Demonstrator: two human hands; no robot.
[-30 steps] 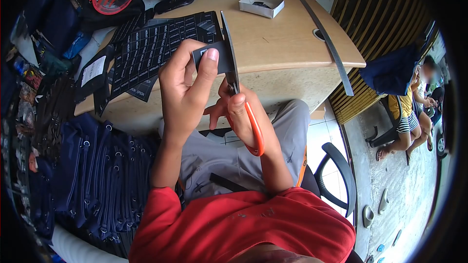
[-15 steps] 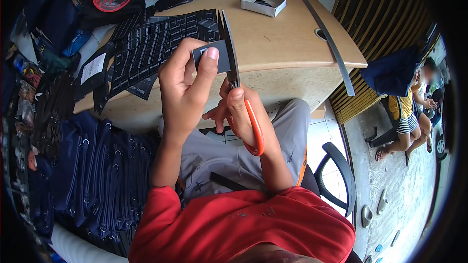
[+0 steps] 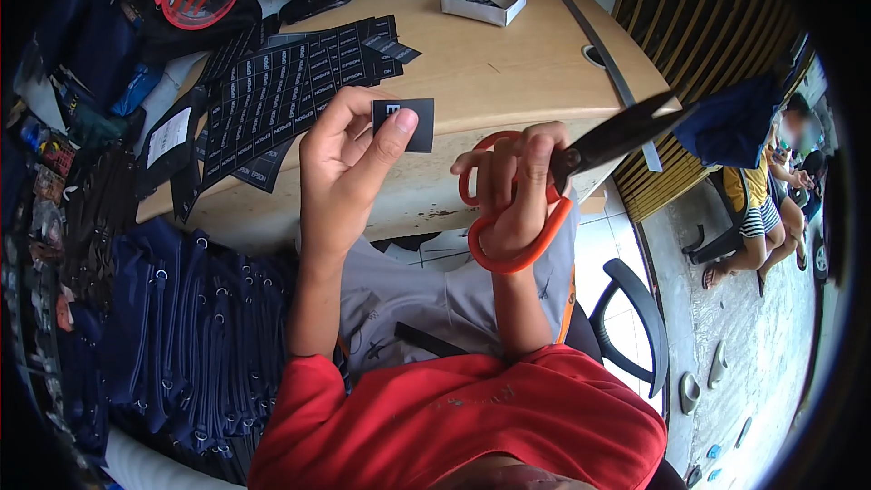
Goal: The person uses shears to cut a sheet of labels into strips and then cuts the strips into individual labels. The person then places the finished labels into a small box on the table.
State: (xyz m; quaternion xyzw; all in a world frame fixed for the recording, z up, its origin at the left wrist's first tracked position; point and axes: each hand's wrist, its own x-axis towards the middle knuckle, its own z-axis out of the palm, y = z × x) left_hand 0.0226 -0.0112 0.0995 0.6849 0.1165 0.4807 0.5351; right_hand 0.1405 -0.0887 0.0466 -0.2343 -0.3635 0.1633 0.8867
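Note:
Between thumb and fingers, my left hand (image 3: 349, 150) pinches a small dark rectangular label (image 3: 419, 132) with a white letter "E" partly under the thumb. My right hand (image 3: 522, 186) is wrapped through the orange handles of large scissors (image 3: 617, 136). The dark blades point up and right, nearly together, apart from the label. Beyond my left hand, black sheets printed with rows of "EPSON" (image 3: 281, 95) overlap on the wooden table (image 3: 490, 73). A small cut strip (image 3: 392, 47) lies on top of them.
A white open box (image 3: 484, 4) with dark pieces stands at the back, near a long metal ruler (image 3: 594, 36). Navy strapped items with metal rings (image 3: 195, 336) are piled at left. A chair armrest (image 3: 631, 327) is at right. Other people (image 3: 762, 191) sit farther right.
The scissors have swung away from the label to the right, blades turning from upright to slanting right. My left hand keeps the label, its edge now free of the blades.

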